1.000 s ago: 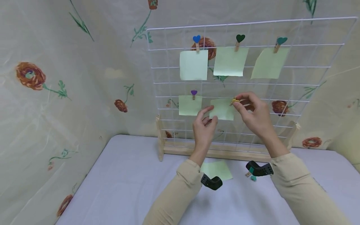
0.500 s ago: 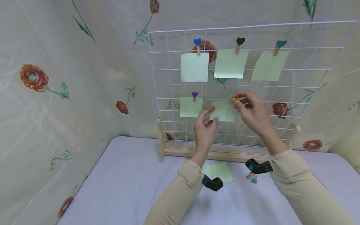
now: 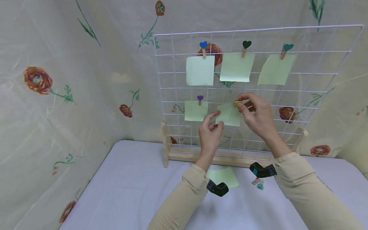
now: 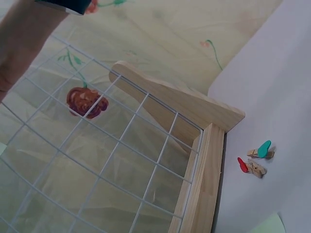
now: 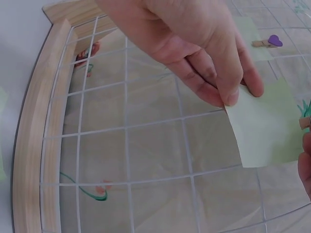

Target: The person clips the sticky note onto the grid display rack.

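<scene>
A pale green paper note [image 3: 229,116] lies against the lower row of the white wire grid [image 3: 184,72]. My left hand [image 3: 210,134] pinches its left edge between thumb and fingers; the right wrist view shows the thumb on the front of the note [image 5: 265,131]. At the note's upper right corner, my right hand [image 3: 256,115] pinches a small wooden clothespin with a yellow top [image 3: 237,102]. Part of this clothespin [image 5: 304,122] shows at the right edge of the right wrist view. In the left wrist view, the right hand is mostly cut off by the frame.
Beside this note hangs another note [image 3: 196,111] under a purple heart clothespin [image 3: 200,98]. Three more notes hang above, including a left one [image 3: 200,72]. The grid stands in a wooden base [image 3: 184,156]. On the table lie a loose note [image 3: 222,177] and clothespins with red [image 4: 251,167] and teal [image 4: 263,150] tops.
The head view has tilted slightly, so the scene sits lower in the frame. Both hands keep their grips; the right hand with the clothespin has shifted slightly left along the note's top corner.
</scene>
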Demonstrator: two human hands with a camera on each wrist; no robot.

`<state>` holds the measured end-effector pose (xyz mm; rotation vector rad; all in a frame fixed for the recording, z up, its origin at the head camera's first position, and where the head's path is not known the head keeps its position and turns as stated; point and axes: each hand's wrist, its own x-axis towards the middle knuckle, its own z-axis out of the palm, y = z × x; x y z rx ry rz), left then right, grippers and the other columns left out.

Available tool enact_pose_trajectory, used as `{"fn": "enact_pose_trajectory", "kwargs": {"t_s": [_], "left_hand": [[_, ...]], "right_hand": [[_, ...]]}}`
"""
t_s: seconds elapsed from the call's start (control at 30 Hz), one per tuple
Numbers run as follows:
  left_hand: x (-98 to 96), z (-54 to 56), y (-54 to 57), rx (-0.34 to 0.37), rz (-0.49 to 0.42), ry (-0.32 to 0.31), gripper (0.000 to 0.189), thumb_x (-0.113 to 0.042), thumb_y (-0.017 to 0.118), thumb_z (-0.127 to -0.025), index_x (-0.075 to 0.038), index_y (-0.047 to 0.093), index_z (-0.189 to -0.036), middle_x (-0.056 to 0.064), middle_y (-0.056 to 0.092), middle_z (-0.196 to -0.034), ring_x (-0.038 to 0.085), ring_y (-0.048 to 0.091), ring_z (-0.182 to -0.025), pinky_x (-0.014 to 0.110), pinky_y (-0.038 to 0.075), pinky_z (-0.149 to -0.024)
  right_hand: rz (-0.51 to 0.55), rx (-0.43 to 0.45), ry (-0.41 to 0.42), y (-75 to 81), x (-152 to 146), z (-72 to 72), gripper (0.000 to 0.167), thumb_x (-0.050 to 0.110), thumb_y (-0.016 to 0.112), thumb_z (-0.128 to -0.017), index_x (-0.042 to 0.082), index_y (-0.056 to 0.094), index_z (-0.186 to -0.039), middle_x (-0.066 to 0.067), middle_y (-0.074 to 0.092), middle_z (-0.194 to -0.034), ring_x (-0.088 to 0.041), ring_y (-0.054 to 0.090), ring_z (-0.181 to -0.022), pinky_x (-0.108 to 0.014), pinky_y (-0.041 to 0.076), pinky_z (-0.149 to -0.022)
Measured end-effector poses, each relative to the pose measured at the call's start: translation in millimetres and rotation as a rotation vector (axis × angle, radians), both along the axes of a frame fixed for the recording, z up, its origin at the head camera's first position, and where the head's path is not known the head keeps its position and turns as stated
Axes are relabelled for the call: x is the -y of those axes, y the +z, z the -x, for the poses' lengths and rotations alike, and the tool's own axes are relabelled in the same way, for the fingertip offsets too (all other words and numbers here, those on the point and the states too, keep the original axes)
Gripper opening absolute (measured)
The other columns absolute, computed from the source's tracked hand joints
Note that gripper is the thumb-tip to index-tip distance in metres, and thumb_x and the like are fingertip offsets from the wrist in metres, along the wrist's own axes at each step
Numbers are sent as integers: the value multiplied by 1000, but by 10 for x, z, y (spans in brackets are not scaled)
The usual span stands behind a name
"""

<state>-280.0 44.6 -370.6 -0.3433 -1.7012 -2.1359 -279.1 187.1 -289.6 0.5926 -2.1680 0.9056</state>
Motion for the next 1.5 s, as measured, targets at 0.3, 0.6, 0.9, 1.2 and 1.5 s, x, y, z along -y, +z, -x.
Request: {"fn": "enact_pose_trajectory", "kwargs": {"t_s": [0.3,0.6,0.9,1.2,1.5], "left_hand": [[-4,-5,7,-1,3,6,34,-2,61,-87,-20,63,-117,14,65,-68,7,49,-53,16,40,-49],[-6,-1,5,0,6,13,34,-2,61,-87,-20,63,-116,12,64,-67,6,48,-52,16,40,-49],[-15,11,-2,2,-7,11,35,-2,61,-88,-22,63,-116,30,64,-79,6,47,-52,16,39,-49],[-21,9,3,3,6,21,34,-3,60,-88,-21,63,-116,29,64,-75,9,46,-50,16,37,-46],[-14,5,14,10,26,26,33,-3,60,-88,-20,62,-117,22,63,-70,5,43,-48,16,36,-45]], "right_hand": [[-19,-46,-18,-18,40,10,14,7,59,-92,2,62,-105,-13,67,-96,-23,63,-79,-8,41,-59],[-51,-70,-44,-21,67,22,14,7,60,-91,3,63,-104,-12,68,-96,-20,60,-74,-13,40,-54],[-54,-113,-65,-12,121,38,12,5,61,-90,3,64,-102,-12,67,-94,-18,57,-68,-12,35,-53],[-77,-130,-75,1,135,42,11,3,61,-90,3,63,-101,-13,67,-94,-21,59,-67,-27,41,-55],[-85,-133,-81,14,145,43,10,3,61,-89,2,64,-99,-13,68,-93,-21,59,-67,-26,40,-54]]}}
